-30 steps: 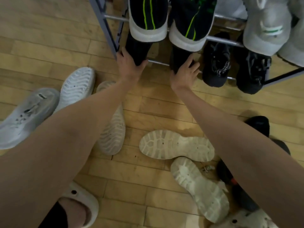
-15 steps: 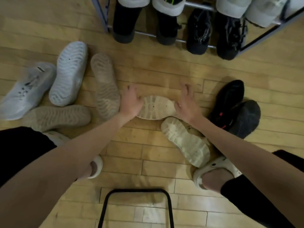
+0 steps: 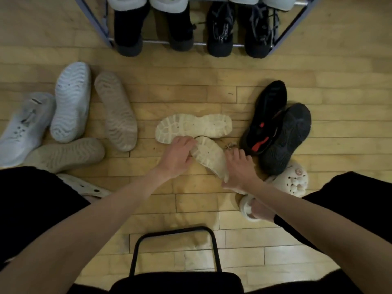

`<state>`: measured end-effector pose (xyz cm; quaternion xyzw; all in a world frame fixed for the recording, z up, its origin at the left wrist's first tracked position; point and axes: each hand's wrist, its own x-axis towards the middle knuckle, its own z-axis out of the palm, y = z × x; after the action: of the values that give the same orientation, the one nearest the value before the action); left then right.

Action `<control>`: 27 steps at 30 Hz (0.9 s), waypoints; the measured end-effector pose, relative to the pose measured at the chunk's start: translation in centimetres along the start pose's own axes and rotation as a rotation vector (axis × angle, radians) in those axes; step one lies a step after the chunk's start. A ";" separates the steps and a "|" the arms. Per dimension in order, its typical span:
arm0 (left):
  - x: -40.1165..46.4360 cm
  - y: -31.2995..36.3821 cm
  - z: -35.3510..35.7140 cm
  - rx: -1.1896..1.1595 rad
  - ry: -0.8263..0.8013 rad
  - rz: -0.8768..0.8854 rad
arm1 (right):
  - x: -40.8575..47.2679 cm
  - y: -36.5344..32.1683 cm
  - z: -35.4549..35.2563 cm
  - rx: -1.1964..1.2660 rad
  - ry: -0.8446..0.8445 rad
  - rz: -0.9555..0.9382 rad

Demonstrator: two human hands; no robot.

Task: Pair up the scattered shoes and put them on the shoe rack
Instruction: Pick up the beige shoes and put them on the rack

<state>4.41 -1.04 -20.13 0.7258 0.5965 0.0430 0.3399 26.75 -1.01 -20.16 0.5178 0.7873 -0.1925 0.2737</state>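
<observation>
Two cream chunky-soled shoes lie sole-up on the wooden floor. The far one (image 3: 195, 126) lies crosswise; the near one (image 3: 209, 154) runs diagonally toward me. My left hand (image 3: 177, 157) curls over the toe end of the near shoe, where it meets the far one. My right hand (image 3: 238, 168) grips its heel end. The shoe rack (image 3: 101, 28) stands at the top, with two black boots (image 3: 129, 32) and two black sneakers (image 3: 220, 32) on its lowest rail.
At the left lie a white sneaker (image 3: 23, 126), a white sole-up shoe (image 3: 71, 100) and two beige sole-up shoes (image 3: 115, 110). Two black shoes (image 3: 282, 128) lie at the right. My feet wear cream clogs (image 3: 293, 181). A black stool frame (image 3: 176, 249) is below me.
My hands left the black boots on the rack and came down to the floor. They moved from the far cream shoe onto the near one, and the view pulled back.
</observation>
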 end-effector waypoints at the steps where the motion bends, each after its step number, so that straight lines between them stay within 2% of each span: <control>1: -0.2 0.0 -0.1 0.027 -0.028 0.006 | -0.2 -0.1 -0.1 0.009 0.007 -0.004; 5: -0.9 -0.1 -0.9 0.143 -0.170 0.013 | -1.1 -0.1 -0.7 -0.004 0.009 -0.174; 9: -2.4 -0.5 -1.4 0.305 -0.301 0.082 | -1.1 -1.0 -1.5 -0.013 0.093 -0.298; 11: -3.1 -0.8 -1.8 0.313 -0.231 0.087 | -0.8 -1.6 -2.2 0.023 0.198 -0.350; 14: -3.5 -1.9 -2.9 0.322 -0.041 0.073 | 0.6 -2.0 -3.9 0.087 0.346 -0.445; 17: -3.9 -3.2 -4.6 0.181 0.123 -0.061 | 2.2 -3.0 -6.3 0.107 0.440 -0.518; 19: -4.0 -3.7 -5.1 0.028 0.200 -0.189 | 2.9 -3.3 -7.2 0.125 0.517 -0.468; 22: -4.7 -5.3 -5.7 -0.064 0.361 -0.331 | 4.1 -3.9 -8.1 0.295 0.549 -0.224; 24: -5.3 -6.5 -5.7 -0.098 0.454 -0.415 | 5.1 -3.2 -8.1 0.316 0.461 -0.083; 27: -5.7 -7.6 -5.7 -0.148 0.476 -0.620 | 6.3 -1.9 -7.3 0.257 0.238 -0.021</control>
<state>-6.26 -3.19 -17.96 0.4546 0.8447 0.1483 0.2405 21.34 7.04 -18.46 0.5593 0.7885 -0.2320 0.1080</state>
